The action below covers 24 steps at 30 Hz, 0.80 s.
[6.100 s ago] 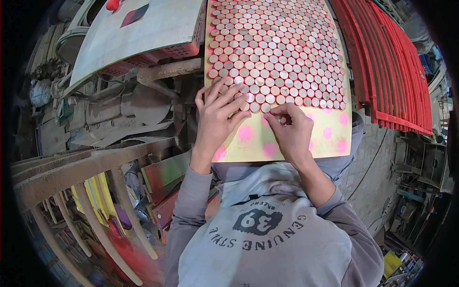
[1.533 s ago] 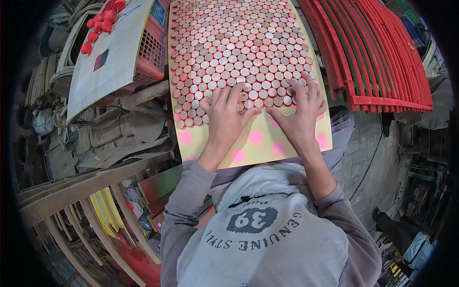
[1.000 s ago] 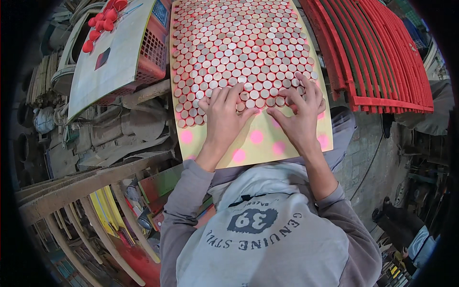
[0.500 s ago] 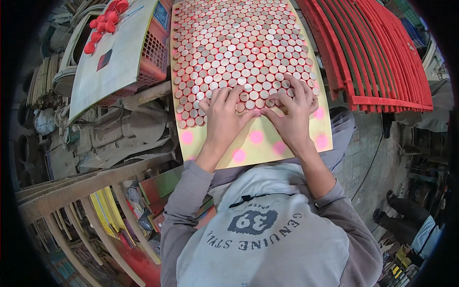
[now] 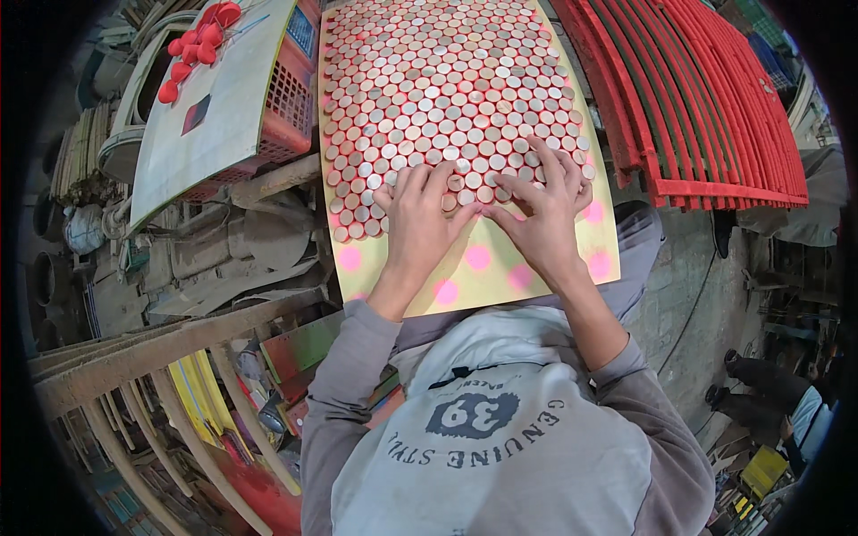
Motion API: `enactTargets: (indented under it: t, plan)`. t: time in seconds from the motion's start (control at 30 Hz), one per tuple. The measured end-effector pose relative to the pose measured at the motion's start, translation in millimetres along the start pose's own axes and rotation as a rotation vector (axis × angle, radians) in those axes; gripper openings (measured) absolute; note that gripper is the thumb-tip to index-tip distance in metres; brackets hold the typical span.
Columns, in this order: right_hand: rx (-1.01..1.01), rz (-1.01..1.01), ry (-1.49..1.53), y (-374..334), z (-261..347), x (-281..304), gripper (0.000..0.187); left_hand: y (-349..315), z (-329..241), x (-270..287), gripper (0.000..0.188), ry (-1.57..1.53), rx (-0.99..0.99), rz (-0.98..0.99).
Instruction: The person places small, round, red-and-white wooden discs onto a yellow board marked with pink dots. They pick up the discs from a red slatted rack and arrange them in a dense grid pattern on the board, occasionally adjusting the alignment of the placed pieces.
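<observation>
Many small round discs point(image 5: 447, 112) with pale tops and red sides stand closely packed on a pale yellow board point(image 5: 483, 284) with pink paint spots. At the near edge of the pack, my left hand point(image 5: 418, 210) lies with its fingers over the discs and its thumb reaching right. My right hand point(image 5: 547, 214) is beside it, fingers spread over the near discs and thumb pointing left. The two thumb tips almost meet in front of the nearest row. Both hands are open, touching discs at the edge; the pieces under the fingers are partly hidden.
Left of the board, a white panel point(image 5: 201, 125) carries several red round pieces point(image 5: 188, 52) above a red plastic crate point(image 5: 288, 94). Red-painted slats point(image 5: 697, 98) stand to the right. A wooden rail frame point(image 5: 170, 348) is at lower left. Another person's legs point(image 5: 760, 393) show at far right.
My hands stay at the near edge of the discs, with only slight shifts of the right fingers. The other person's legs at far right have moved a little.
</observation>
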State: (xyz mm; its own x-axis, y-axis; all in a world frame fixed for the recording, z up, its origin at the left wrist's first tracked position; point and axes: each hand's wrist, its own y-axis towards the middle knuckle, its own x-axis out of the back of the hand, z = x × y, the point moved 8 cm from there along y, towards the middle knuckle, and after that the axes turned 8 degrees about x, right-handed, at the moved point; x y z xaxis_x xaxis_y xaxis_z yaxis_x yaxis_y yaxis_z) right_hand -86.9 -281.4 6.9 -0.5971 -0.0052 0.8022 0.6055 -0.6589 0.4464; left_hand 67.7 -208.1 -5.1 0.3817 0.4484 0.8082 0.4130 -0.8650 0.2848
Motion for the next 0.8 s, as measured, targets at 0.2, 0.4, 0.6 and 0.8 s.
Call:
enactTargets:
  t: [0.2,0.4,0.6,0.8]
  plan:
    - [-0.05,-0.008,0.048,-2.7,-6.7,4.7,0.049,-0.2,-4.4,7.1,0.066,0.003,-0.021,-0.068]
    - [-0.076,-0.008,0.011,-1.6,-12.3,17.6,0.049,1.5,-7.4,6.8,0.069,-0.021,0.0,-0.026]
    - [-0.046,-0.012,0.006,-1.7,-10.8,9.5,0.043,2.9,-6.5,-0.5,0.066,-0.047,0.0,0.004]
    - [-0.057,-0.032,0.004,-5.1,-14.2,9.4,0.045,3.0,-9.1,2.7,0.064,-0.035,-0.002,-0.05]
